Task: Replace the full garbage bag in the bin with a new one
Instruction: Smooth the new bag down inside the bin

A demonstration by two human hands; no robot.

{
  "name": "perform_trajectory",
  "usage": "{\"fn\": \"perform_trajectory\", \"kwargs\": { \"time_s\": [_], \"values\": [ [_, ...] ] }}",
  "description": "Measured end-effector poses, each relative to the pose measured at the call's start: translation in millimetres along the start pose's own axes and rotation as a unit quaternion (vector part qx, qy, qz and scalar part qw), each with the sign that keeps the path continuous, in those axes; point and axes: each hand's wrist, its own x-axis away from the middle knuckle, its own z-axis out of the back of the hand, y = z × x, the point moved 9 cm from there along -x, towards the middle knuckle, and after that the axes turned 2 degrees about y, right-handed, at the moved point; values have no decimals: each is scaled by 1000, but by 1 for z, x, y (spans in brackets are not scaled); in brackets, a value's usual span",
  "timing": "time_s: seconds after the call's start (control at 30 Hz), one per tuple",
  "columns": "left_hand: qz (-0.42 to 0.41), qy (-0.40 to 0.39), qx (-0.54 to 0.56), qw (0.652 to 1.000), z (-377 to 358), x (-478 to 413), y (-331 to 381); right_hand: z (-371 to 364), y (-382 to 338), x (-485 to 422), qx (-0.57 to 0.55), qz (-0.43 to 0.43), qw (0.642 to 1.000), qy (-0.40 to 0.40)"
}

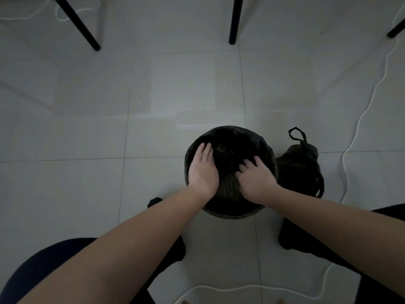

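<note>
Round bin [232,213], floor centre; tied full garbage bag [298,170] already out, just beside it at 3 o'clock. Left hand [202,172] and right hand [256,181], fingers extended, press new liner [232,148] inside. Likely remaining: seating the liner.

The left hand [202,170] and right hand [255,178] crowd the bin [228,129] mouth, a tied black bag [300,170] sits just beside its right with a white cable [357,123] looping past, while the floor [87,128] left and ahead lies open up to black furniture legs [76,23].
</note>
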Motion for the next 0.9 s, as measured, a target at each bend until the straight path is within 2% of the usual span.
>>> {"fn": "perform_trajectory", "kwargs": {
  "time_s": [0.07, 0.13, 0.2, 0.27, 0.33, 0.4, 0.5, 0.57, 0.63, 0.67, 0.73, 0.77, 0.83, 0.87, 0.9],
  "values": [
    [1, -52, 35, 998, -9, 3, 4, -14, 13, -2, 43, -19, 998, -48],
    [11, -105, 22, 994, -24, 9, 3, -36, 28, 1, 77, -29, 989, -120],
    [-2, -110, -9, 994, -32, 10, 1, -43, 32, 0, 50, -3, 992, -115],
    [-17, -81, 12, 997, -32, 8, -2, -23, 29, -4, -33, 32, 999, -7],
    [-25, -4, 74, 997, -17, 1, -7, 8, 37, -1, -112, 36, 984, 136],
    [-27, 107, 150, 982, 11, 0, -20, 31, 60, 10, -211, -15, 947, 242],
    [12, 211, 295, 932, 36, 4, -53, 37, 102, 32, -331, -146, 877, 315],
    [100, 232, 426, 868, 33, 15, -83, 27, 126, 44, -412, -235, 820, 319],
    [205, 204, 577, 764, 15, 31, -109, 7, 143, 45, -540, -302, 744, 252],
    [247, 165, 631, 716, 2, 37, -115, -5, 142, 42, -624, -316, 688, 194],
    [284, 40, 707, 647, -24, 45, -108, -27, 120, 37, -778, -309, 545, 50],
    [280, -38, 747, 602, -35, 49, -94, -33, 107, 37, -816, -295, 497, -11],
    [237, -168, 835, 467, -42, 57, -59, -38, 90, 36, -853, -260, 448, -69],
    [216, -182, 862, 422, -41, 57, -51, -38, 84, 35, -865, -245, 431, -82],
    [205, -171, 879, 396, -40, 55, -51, -38, 80, 34, -871, -240, 419, -91]
  ]
}}
